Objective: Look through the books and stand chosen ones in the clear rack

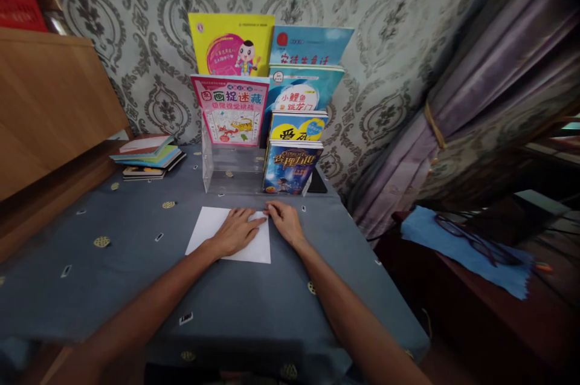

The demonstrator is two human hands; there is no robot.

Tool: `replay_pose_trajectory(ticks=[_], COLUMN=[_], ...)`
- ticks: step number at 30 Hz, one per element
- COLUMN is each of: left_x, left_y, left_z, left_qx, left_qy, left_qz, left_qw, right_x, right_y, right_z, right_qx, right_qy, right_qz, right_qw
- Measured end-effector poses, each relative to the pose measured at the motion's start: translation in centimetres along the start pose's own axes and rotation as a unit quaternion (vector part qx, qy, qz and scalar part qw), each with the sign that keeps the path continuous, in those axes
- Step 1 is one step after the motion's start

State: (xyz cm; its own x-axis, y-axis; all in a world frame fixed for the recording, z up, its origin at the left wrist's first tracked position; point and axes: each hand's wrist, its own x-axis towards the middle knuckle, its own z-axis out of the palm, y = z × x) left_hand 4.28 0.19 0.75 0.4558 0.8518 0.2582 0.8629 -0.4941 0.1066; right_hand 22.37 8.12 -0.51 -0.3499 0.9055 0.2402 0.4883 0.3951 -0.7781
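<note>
A white sheet of paper (205,226) lies flat on the blue-grey patterned tablecloth. My left hand (236,231) rests palm down over its middle and right part, fingers stretched out and spread, pressing on the sheet. At the sheet's far right corner is my right hand (285,222), its thumb and forefinger brought together on the corner. The rest of its fingers are curled and partly hidden. Just beyond both hands stands a clear acrylic book rack (233,182), holding a pink picture book (233,110) and a dark blue book (292,168) in front.
Behind those stand a yellow book (231,40) and several blue-covered books. A stack of thin books (147,155) lies at the left by a wooden cabinet (54,107). To the right hang purple curtains (471,83); glasses (475,240) lie on a blue cloth (426,231).
</note>
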Motion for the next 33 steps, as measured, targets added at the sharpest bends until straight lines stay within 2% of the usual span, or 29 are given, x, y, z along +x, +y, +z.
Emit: replay_pose_trajectory(ticks=[7, 14, 19, 23, 28, 33], left_x=[-2.1, -6.6, -9.6, -11.1, -12.6, -14.0], left_y=[-1.9, -7.0, -9.4, -9.6, -8.3, -6.9], left_z=[-0.2, -1.4, -2.2, -2.5, -3.3, -4.3], left_qx=[0.009, 0.028, 0.002, -0.019, -0.049, -0.047], left_qy=[-0.003, 0.037, 0.058, 0.072, 0.071, 0.010], left_qz=[-0.007, -0.085, -0.083, -0.079, -0.057, -0.065], left_qw=[1.000, 0.995, 0.995, 0.994, 0.995, 0.997], right_x=[-0.1, -0.2, -0.3, -0.3, -0.4, -0.4], right_y=[-0.1, 0.0, 0.1, 0.0, 0.0, 0.0], right_z=[0.0, 0.0, 0.0, 0.0, 0.1, 0.2], right_qx=[0.006, -0.015, -0.026, -0.025, -0.027, -0.035], right_qy=[-0.005, 0.001, 0.002, 0.004, 0.003, 0.002], right_qz=[0.001, -0.016, -0.020, -0.018, -0.023, -0.024], right_qw=[1.000, 1.000, 0.999, 1.000, 0.999, 0.999])
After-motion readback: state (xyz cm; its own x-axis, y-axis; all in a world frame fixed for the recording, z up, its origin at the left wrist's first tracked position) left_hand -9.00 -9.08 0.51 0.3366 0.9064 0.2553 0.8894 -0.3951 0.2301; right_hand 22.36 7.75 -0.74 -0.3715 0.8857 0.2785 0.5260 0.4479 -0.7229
